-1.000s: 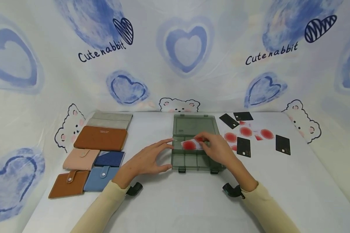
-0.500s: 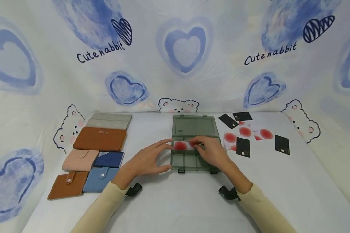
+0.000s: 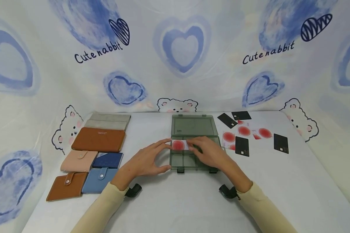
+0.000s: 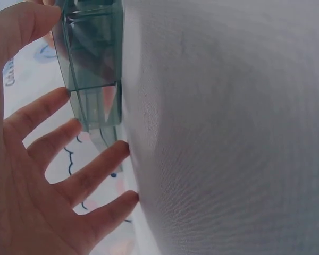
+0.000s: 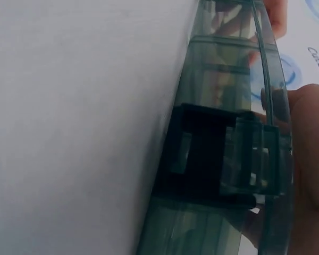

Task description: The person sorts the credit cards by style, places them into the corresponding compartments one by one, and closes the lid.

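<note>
A translucent green compartment box [image 3: 176, 160] lies on the table with its lid [image 3: 194, 126] laid back behind it. Across the box's middle row, at the left, is a white card [image 3: 178, 145] with a red round print. My right hand [image 3: 211, 153] pinches this card's right end between thumb and index finger. My left hand [image 3: 144, 158] stands at the box's left side, fingers spread and fingertips right at its edge. In the left wrist view, the thumb and fingers reach along the box wall [image 4: 93, 58]. The right wrist view has a dark latch [image 5: 202, 154] at the box's front.
Right of the box lie several red-and-white cards [image 3: 244, 131] and black cards [image 3: 242, 146]. On the left are a grey wallet [image 3: 108, 121], a long brown wallet [image 3: 99, 139], a pink one [image 3: 79, 161], dark blue [image 3: 108, 160], light blue [image 3: 97, 181] and small brown [image 3: 66, 187].
My right hand has moved left with the white card and lowered it over the box's middle row, its left end now near my left fingertips. The left hand has stayed in place.
</note>
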Demonstrator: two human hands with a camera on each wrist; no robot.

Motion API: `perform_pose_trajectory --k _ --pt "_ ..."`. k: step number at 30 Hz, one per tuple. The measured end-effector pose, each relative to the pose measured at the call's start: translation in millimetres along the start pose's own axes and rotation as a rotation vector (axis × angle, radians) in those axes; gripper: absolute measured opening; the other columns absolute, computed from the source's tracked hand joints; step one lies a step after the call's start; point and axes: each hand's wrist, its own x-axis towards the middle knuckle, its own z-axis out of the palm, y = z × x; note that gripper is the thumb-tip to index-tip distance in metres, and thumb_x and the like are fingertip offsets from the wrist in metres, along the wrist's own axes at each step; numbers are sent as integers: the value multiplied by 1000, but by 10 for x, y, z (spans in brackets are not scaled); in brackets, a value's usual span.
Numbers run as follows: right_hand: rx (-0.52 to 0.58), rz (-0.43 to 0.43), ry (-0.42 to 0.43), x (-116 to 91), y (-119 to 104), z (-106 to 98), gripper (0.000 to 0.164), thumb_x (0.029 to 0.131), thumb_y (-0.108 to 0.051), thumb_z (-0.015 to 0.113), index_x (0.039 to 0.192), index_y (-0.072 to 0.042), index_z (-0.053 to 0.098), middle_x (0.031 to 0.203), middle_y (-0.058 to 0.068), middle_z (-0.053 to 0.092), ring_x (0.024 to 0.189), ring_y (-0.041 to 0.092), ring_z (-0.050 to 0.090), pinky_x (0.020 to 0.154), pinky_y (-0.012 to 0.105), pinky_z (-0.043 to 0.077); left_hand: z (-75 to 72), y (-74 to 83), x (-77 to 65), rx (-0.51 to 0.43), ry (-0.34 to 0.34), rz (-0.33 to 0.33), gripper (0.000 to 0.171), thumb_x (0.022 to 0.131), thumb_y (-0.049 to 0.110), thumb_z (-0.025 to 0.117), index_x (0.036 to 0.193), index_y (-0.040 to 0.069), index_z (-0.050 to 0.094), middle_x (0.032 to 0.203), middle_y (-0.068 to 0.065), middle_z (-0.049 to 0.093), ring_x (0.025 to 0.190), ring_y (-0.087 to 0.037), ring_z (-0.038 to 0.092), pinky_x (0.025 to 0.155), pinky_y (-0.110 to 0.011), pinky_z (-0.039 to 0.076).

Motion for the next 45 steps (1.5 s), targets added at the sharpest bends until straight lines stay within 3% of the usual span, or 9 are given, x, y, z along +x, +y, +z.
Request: perform_pose_trajectory --k 5,11,15,20,24,29,32,37,45 --pt "-37 -28 -41 -3 16 -29 40 105 -34 56 140 -16 63 142 5 60 134 29 52 110 53 40 -13 -4 -12 4 0 -5 64 87 62 68 141 31 53 163 9 31 139 -20 46 97 -51 50" --pt "70 -46 50 -43 138 -215 34 102 -28 63 134 -16 67 136 4 64 129 28 56 104 54 46 -2 6 -19 -17 -11 -13 64 88 61 67 142 31 52 164 9 30 140 -21 45 99 -52 48" --pt "160 -61 148 -110 463 -413 34 98 -16 69 132 -14 66 131 6 65 124 29 58 98 56 48 13 3 -4 -14 -15 -9 64 88 64 65 142 31 53 164 9 30 140 -21 45 100 -51 48" --pt "132 -53 213 -232 1036 -622 37 93 -8 73 130 -8 65 125 10 67 114 34 62 94 58 49 20 -12 0 2 -15 -9 64 89 67 62 141 31 53 164 9 30 140 -18 45 102 -48 48" --pt "117 41 163 -385 1468 -820 39 95 -13 71 132 -4 62 129 17 64 116 40 59 96 61 46 23 -9 -3 6 -17 -10 64 89 67 62 142 31 53 164 10 29 140 -17 46 102 -48 48" --pt "79 280 81 -644 2007 -1062 47 99 -26 68 138 -2 56 136 25 57 124 47 51 99 66 43 24 6 3 7 -16 -6 63 90 66 62 142 31 53 164 11 29 140 -17 44 103 -47 47" --pt "36 368 16 -790 2293 -1154 57 98 -35 67 141 -1 52 141 29 50 128 50 45 102 69 39 20 10 8 13 -11 -1 63 90 66 62 141 31 54 164 10 30 141 -17 44 104 -47 47" --pt "-30 372 -73 -1000 2593 -1249 67 94 -40 71 141 3 50 140 33 47 128 54 40 99 72 37 23 3 13 15 -3 11 64 90 67 61 141 30 54 163 8 30 141 -18 44 103 -48 47" --pt "10 356 -110 -1149 2647 -1243 66 88 -34 80 141 -3 55 131 27 54 122 49 45 93 70 44 41 -8 12 16 4 11 65 89 69 60 141 30 54 163 9 31 141 -18 45 104 -48 47"
